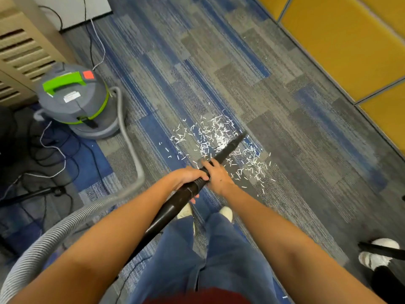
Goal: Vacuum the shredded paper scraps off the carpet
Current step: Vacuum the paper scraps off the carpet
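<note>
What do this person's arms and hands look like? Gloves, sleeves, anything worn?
The left forearm and right forearm are bare; no sleeves in view. The left hand and right hand wear no gloves, and no watch, bracelet or ring shows. Lower down: blue jeans and pale shoes.

One grey-and-green canister vacuum (74, 102) stands at ten o'clock, and there is one grey ribbed hose (129, 137) and one black wand (221, 153). Two hands show near the centre, a left hand (188, 175) and a right hand (218, 175). There are three pale shoes, a left shoe (185, 211) and a right shoe (226, 212) at six o'clock and a third shoe (377, 253) at four o'clock. The paper scraps (219, 137) are too many to count, lying in one scatter on the one carpet (285, 95), with several dark cables (39, 154) at eight o'clock.
</note>
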### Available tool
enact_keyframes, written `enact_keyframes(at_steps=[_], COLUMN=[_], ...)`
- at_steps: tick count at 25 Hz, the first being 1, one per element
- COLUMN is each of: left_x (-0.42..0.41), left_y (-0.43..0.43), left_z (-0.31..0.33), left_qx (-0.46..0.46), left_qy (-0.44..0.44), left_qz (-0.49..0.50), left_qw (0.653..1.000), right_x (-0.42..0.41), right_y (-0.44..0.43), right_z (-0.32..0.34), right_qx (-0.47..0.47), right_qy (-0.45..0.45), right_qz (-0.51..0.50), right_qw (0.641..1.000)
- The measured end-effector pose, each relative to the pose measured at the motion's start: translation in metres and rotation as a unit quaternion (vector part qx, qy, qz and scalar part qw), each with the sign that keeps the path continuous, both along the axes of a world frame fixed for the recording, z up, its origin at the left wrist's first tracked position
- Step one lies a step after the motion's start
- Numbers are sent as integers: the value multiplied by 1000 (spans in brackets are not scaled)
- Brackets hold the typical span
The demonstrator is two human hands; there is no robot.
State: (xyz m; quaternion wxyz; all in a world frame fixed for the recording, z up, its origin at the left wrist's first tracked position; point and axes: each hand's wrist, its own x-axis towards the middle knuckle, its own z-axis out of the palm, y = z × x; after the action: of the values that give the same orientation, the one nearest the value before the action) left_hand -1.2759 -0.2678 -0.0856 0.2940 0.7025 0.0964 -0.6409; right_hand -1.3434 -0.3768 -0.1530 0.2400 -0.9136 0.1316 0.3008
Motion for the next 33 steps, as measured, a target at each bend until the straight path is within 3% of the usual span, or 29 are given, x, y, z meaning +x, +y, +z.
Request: enact_keyframes(at_steps=[2, 4, 6, 11, 16, 19, 23, 27, 33], left_x=[-2, -6, -1, 24, 36, 53, 71, 90, 107], left_y=[8, 13, 19, 41, 78, 94, 105, 124, 145], left_z=[1, 5, 10, 44, 68, 79, 89, 96, 94], left_qx=[28, 96, 160, 203, 235, 254, 241, 228, 239], left_qy=[-75, -192, -263, -327, -357, -333, -327, -335, -361], left_qz=[-153, -327, -384, -448, -476, -489, -531, -568, -552], left_qw=[985, 920, 871, 807, 768, 765, 743, 717, 712], right_x=[9, 18, 31, 58, 75, 85, 96, 98, 129], right_y=[11, 20, 29, 47, 77, 92, 108, 131, 149], right_z=[-13, -20, -20, -6, 13, 23, 28, 31, 40], right_qx=[15, 24, 31, 99, 144, 161, 108, 136, 154], right_qy=[29, 32, 10, -50, -53, -48, -52, -50, -75], right_qz=[18, 27, 28, 69, 109, 103, 92, 47, 34], right_qw=[999, 999, 999, 991, 982, 980, 989, 988, 985])
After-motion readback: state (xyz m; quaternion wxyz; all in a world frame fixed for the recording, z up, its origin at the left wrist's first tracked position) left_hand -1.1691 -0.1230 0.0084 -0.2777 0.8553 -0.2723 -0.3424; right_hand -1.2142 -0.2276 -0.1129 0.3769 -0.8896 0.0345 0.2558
